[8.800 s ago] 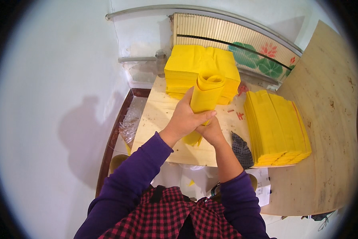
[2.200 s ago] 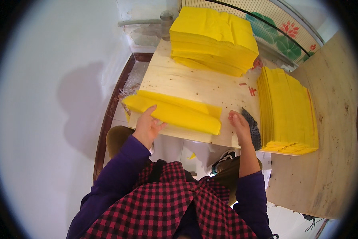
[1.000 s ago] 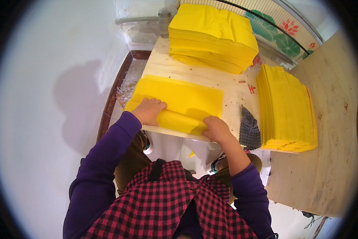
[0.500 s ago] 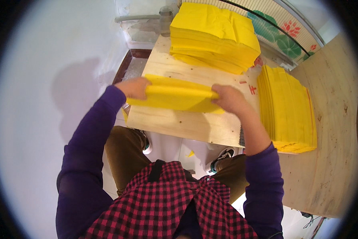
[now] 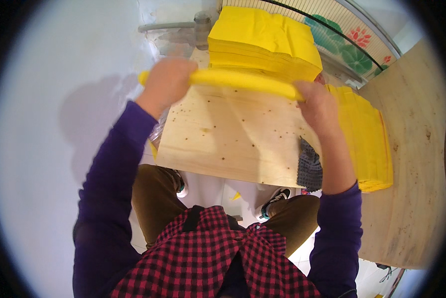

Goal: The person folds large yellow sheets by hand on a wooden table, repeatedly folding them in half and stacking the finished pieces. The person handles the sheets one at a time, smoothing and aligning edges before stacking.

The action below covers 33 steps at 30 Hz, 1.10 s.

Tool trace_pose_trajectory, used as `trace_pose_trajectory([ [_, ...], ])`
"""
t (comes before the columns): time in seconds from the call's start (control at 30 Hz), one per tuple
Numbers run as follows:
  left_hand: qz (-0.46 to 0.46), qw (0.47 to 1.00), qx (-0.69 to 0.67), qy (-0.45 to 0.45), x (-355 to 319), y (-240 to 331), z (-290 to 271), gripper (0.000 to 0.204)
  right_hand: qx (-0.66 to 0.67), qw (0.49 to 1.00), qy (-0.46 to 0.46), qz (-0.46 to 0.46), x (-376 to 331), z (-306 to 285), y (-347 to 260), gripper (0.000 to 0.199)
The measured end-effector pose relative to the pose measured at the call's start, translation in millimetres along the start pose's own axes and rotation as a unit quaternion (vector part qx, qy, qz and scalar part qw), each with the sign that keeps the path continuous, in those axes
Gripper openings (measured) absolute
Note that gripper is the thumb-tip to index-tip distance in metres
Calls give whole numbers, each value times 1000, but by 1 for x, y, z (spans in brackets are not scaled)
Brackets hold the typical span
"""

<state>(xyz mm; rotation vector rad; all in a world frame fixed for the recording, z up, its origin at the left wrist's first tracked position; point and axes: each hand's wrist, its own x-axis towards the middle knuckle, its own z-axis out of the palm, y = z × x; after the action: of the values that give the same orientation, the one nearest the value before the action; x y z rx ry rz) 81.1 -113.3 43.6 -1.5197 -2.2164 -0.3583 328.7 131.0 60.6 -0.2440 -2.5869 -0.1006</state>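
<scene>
A yellow sheet [image 5: 243, 82], which looks like paper or fabric, stretches between my two hands as a narrow band seen edge-on. My left hand [image 5: 169, 82] grips it close to one end, and a short bit sticks out past that hand. The other end is in my right hand [image 5: 318, 105]. Both hands are closed and lifted above the pale wooden table [image 5: 223, 144]. Just behind the band stands a tall stack of yellow sheets [image 5: 262, 32]. Another yellow stack [image 5: 367, 139] lies to the right, partly behind my right forearm.
A dark grey cloth [image 5: 309, 166] hangs at the table's front right edge. A glass jar [image 5: 202, 31] stands at the back left, near the white wall [image 5: 39, 149]. On the right rises a large wooden board [image 5: 411, 208]. Yellow scraps [image 5: 236, 195] lie on the floor.
Both hands have lifted the yellow sheet up and away from me, off the tabletop. It now appears as a thin band instead of a broad strip. The grey cloth has come into fuller view.
</scene>
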Motion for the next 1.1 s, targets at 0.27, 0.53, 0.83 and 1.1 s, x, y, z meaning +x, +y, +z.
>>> trace_pose_trajectory([
  [0.27, 30, 999, -11, -4, -116, 48, 115, 3, 85, 992, -91, 32, -124, 110, -28, 37],
  [0.53, 31, 999, -31, -16, -130, 49, 125, 19, 113, 989, -85, 46, -154, 128, -35, 43],
  [0.83, -24, 975, -91, -203, -137, 55, 72, 70, 168, 966, -179, 79, -151, 90, -44, 68],
  [1.1, -18, 983, -105, -147, -162, 63, 64, 82, 174, 973, -133, 72, -168, 84, -53, 68],
])
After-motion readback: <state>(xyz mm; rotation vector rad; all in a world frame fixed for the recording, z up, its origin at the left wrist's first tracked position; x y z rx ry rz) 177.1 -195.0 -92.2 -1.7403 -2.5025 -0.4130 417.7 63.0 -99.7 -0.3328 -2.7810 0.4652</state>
